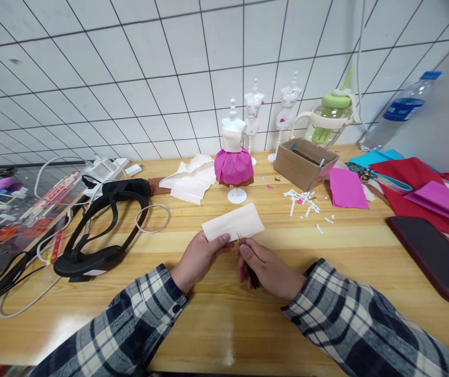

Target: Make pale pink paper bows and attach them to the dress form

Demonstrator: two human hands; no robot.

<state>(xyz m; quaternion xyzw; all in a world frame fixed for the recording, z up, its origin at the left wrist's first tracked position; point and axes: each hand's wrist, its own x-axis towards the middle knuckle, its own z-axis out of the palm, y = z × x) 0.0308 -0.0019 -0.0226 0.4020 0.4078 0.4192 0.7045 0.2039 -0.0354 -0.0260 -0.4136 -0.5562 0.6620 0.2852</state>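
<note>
My left hand (204, 256) pinches the lower left edge of a folded cream paper strip (234, 222), thumb on top. In my right hand (263, 264) is a pair of small dark-handled scissors (253, 276), mostly covered by my fingers. The thin blade tip rises at the lower edge of the paper; whether it cuts in, I cannot tell. Just beyond the paper stands a small white mannequin (232, 125) with a cream top and a gathered magenta paper skirt (234, 166).
Two more mannequins (254, 112) stand behind, beside a cardboard box (305, 165) and a green-lidded cup (328, 120). White paper scraps (303, 201), magenta paper (348, 188) and a phone (432, 256) lie right. Crumpled cream paper (190, 178) and a black headset (106, 251) lie left.
</note>
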